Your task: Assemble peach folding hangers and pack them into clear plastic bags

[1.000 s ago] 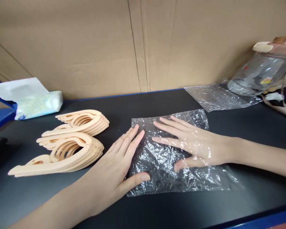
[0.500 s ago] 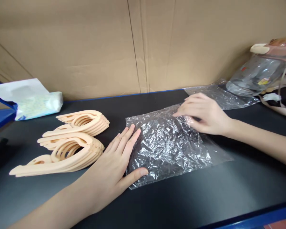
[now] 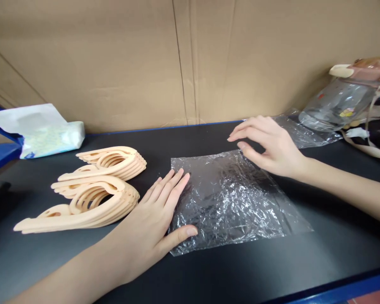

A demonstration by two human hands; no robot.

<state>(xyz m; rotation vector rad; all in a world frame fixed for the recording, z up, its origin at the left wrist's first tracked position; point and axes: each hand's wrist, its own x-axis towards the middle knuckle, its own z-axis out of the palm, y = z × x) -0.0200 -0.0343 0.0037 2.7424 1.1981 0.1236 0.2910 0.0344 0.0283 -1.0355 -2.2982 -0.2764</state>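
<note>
A clear, crinkled plastic bag [image 3: 234, 202] lies flat on the black table [image 3: 240, 270]. Across its left edge rests my left hand [image 3: 158, 215], palm down with the fingers stretched out and the thumb apart. My right hand [image 3: 269, 145] hovers over the far right corner of the bag, fingers slightly bent, with a gap between thumb and forefinger and nothing held. Left of my left hand lie two stacks of peach-coloured plastic hangers, a near stack [image 3: 95, 217] and a far stack [image 3: 114, 166].
At the back left is a soft tissue pack [image 3: 55, 135] with a white sheet sticking out. A clear bottle [image 3: 342, 101] with a pink lid and strap leans at the back right, by another clear plastic bag [image 3: 294, 128]. Cardboard [image 3: 129, 63] stands behind the table.
My right hand has come off the bag and its thumb and fingers have parted. The bag's far edge has dropped and lies flatter. My left hand stays in place.
</note>
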